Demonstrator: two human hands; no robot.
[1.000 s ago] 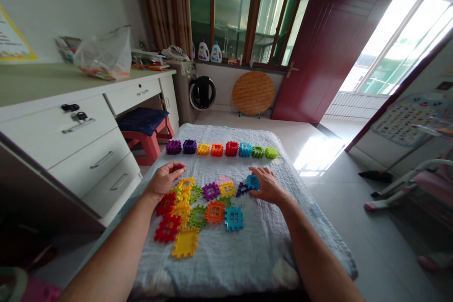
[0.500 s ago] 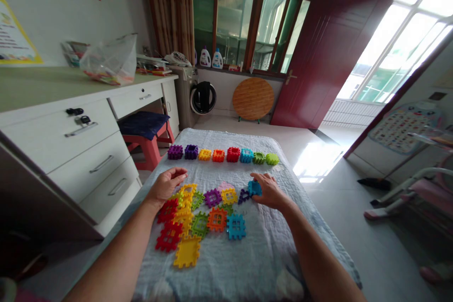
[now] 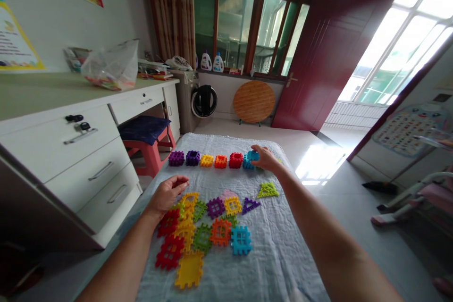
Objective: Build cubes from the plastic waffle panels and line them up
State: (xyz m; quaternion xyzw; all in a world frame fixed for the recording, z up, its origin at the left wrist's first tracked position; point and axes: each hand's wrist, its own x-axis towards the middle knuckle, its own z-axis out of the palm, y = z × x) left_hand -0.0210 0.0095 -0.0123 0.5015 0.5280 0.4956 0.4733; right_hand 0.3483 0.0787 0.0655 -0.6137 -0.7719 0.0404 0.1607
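Note:
My right hand (image 3: 266,156) is closed on a blue square building tile (image 3: 252,155), at the blue stack (image 3: 247,163) in the row of stacked tiles; its fingers partly hide the green stacks beside it. My left hand (image 3: 168,197) hovers by the left edge of the loose tiles, thumb and fingers a little apart, with nothing seen in them. Near it lie yellow tiles (image 3: 184,230), red tiles (image 3: 170,251) and a yellow panel (image 3: 189,270). Right of these are an orange tile (image 3: 221,232), a blue window tile (image 3: 241,239), a purple triangle (image 3: 250,205) and a light green triangle (image 3: 268,190).
Purple stacks (image 3: 176,158), a yellow stack (image 3: 206,161), an orange stack (image 3: 221,162) and a red stack (image 3: 236,160) line the far part of the cloth-covered table (image 3: 279,245). A white desk (image 3: 88,151) and a red stool (image 3: 150,151) stand left.
My right hand has moved forward with the blue tile from the loose pieces to the blue stack. The light green triangle now shows where my hand was. My left hand has barely moved.

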